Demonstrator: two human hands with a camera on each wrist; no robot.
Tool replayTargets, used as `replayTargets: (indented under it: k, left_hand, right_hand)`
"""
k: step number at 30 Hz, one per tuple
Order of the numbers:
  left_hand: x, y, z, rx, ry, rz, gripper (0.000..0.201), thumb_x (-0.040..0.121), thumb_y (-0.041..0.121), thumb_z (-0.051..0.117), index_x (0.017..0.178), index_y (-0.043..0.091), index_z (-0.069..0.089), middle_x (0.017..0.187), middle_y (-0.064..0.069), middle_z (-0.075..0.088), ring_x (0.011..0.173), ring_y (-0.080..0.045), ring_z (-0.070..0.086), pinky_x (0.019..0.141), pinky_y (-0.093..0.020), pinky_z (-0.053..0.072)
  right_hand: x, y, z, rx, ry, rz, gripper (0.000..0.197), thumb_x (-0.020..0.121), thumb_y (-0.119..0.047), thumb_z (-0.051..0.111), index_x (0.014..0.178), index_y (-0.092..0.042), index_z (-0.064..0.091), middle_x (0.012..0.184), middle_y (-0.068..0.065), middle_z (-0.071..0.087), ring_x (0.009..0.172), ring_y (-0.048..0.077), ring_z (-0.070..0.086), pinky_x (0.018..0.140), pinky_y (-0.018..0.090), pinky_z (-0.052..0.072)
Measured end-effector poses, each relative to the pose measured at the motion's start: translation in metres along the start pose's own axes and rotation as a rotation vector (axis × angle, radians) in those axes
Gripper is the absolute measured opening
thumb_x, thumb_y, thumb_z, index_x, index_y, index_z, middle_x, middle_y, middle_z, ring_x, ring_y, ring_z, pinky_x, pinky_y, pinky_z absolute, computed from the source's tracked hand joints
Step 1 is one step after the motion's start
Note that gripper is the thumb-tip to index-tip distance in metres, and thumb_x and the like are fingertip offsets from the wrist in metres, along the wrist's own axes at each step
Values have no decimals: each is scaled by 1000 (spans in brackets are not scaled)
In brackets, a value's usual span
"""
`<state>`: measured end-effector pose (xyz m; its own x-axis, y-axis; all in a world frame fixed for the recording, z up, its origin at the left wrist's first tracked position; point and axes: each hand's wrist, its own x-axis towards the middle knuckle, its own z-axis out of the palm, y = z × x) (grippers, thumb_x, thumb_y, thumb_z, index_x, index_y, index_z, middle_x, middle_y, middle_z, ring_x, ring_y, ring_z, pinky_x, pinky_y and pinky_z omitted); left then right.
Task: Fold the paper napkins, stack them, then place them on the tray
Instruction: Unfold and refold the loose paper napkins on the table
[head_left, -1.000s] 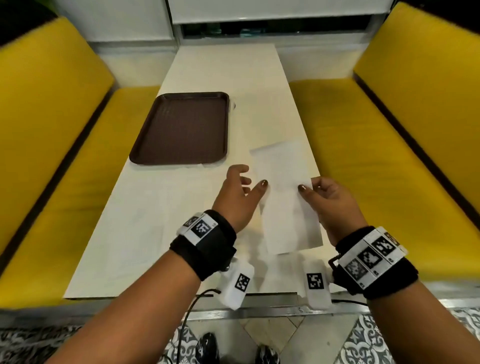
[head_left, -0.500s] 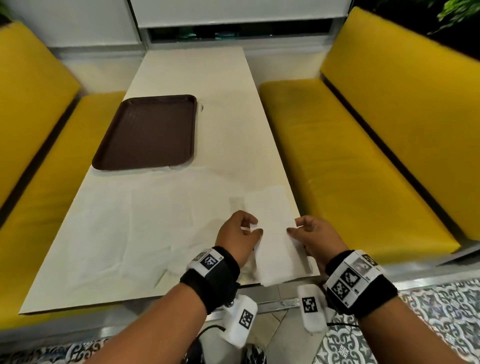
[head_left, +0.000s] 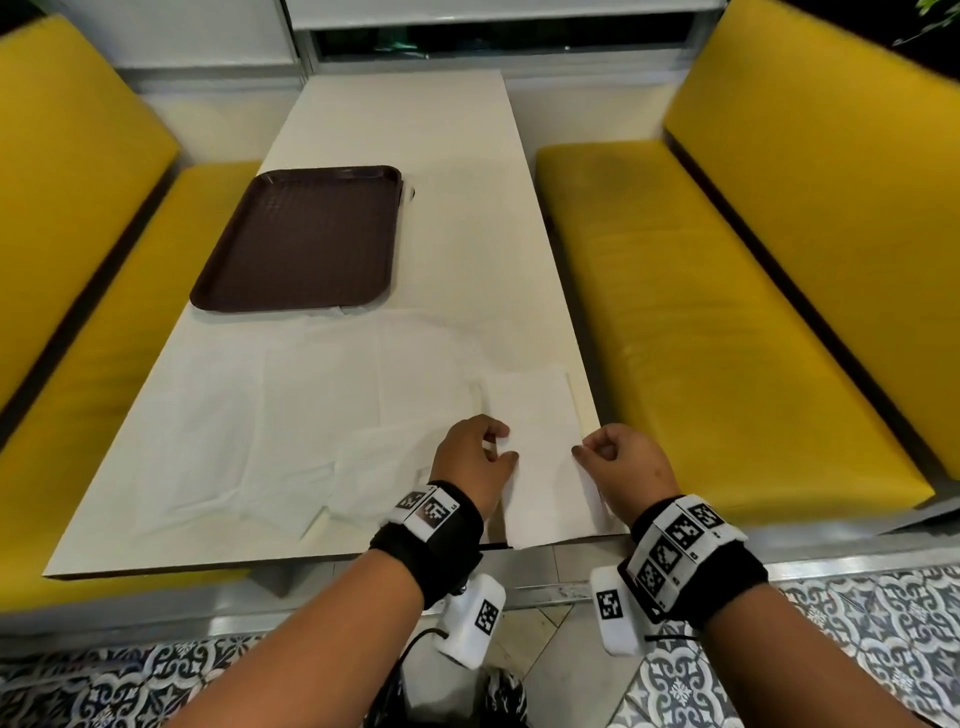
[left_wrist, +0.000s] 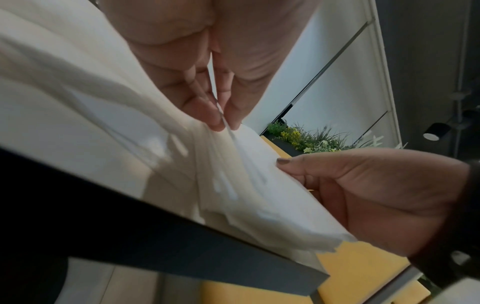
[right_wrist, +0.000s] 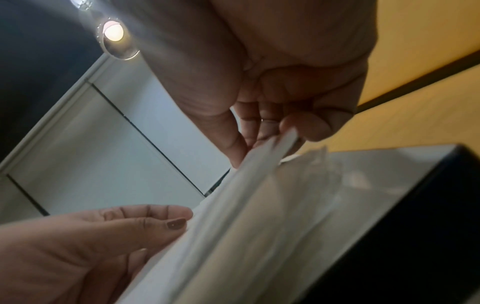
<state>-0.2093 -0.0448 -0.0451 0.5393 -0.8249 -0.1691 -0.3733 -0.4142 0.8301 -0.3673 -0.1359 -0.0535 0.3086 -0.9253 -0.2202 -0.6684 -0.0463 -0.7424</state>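
White napkin (head_left: 540, 447), dark brown tray (head_left: 301, 239), cream table (head_left: 415, 130), yellow benches (head_left: 727, 312), blue-white patterned floor tiles (head_left: 857, 649)

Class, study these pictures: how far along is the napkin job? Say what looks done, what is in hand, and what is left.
Done: little. The tray holds nothing, and other napkins lie unfolded on the table.
In hand: the left hand and right hand each pinch a side edge of one napkin at the table's near right corner.
Left: folding the rest, stacking, and placing the stack on the tray.

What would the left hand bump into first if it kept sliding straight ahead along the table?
Probably only the napkin it pinches; beyond that, bare table. The left hand points right of the tray, though depth is uncertain.
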Motion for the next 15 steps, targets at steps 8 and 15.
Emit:
replayTargets:
  k: [8, 15]
  left_hand:
    - [5, -2, -1, 65, -36, 17, 22, 82, 17, 70, 103, 15, 63, 102, -3, 59, 83, -15, 59, 79, -23, 48]
    - [9, -5, -2, 237, -28, 135, 26, 84, 24, 69, 108, 17, 61, 116, 1, 43, 102, -15, 52, 88, -19, 40]
  right_hand:
    - [2, -3, -3, -103, -10, 9, 12, 88, -27, 67, 83, -18, 60, 73, -6, 59, 73, 16, 57, 56, 21, 37]
    - [-6, -24, -4, -312, 38, -123, 29, 88, -29, 66, 113, -21, 55, 111, 1, 54, 93, 16, 54, 78, 25, 43]
